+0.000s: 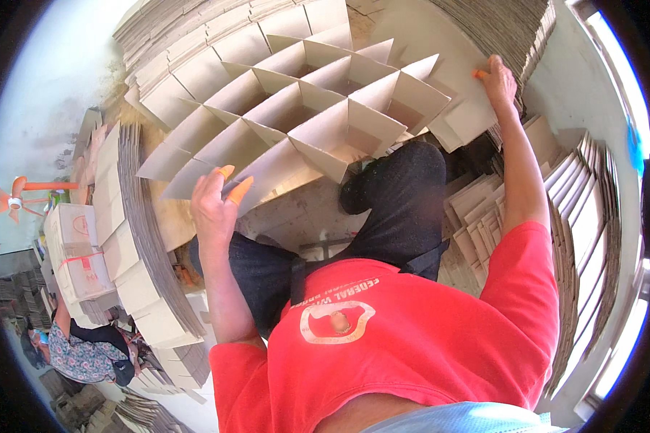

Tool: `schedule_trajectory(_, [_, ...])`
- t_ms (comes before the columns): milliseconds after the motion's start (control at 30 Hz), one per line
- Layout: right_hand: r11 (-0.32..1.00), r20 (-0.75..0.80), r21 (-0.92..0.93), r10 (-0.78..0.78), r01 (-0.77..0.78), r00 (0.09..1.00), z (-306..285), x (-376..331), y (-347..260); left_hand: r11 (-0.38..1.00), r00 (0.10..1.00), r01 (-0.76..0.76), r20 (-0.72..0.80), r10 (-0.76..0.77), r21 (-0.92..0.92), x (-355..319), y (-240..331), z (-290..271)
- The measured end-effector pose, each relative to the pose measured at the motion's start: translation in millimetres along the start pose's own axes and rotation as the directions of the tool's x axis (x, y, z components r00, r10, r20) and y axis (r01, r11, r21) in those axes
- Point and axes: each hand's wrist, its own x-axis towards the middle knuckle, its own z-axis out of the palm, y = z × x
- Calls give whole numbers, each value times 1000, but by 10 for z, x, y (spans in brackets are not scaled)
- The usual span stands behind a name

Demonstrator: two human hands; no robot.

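A cardboard divider grid (325, 108) of interlocked upright panels stands in front of me on a work surface. My left hand (215, 195) is at its near left side, thumb and forefinger apart, with orange covers on their tips. It is against or very close to the nearest panel; contact is unclear. Off to the right, my right hand (500, 83) reaches over flat cardboard sheets (455, 108), fingers bent and thumb spread away from them. An orange cover shows on its thumb. Nothing is visible in that hand.
Stacked cardboard strips (202, 65) lie beyond the grid, and a tall pile (509, 25) rises at far right. More piles flank me at left (133, 238) and right (578, 216). A carton (79, 249), an orange fan (13, 202) and another person (87, 353) are at left.
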Motion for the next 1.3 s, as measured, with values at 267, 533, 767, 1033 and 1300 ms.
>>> schedule_trajectory(267, [663,-449,644,-76,381,890,-1723,-107,-1542,999,999,47,-22,-47,2,-159,-131,-167])
schedule_trajectory(533, [187,16,971,-677,150,736,-2159,-652,-2943,997,998,50,-26,-52,-54,-355,-399,-144])
schedule_trajectory(767, [80,-17,970,-920,231,392,-1985,-848,-3502,995,996,46,-70,-52,-92,-347,-461,-67])
schedule_trajectory(1033, [127,-91,895,-887,429,452,-1840,-1081,-3819,994,995,-17,-97,6,-104,-340,-503,-53])
schedule_trajectory(1300, [106,-142,828,-910,551,389,-1706,-934,-3903,991,998,37,-47,-43,-126,-305,-479,-90])
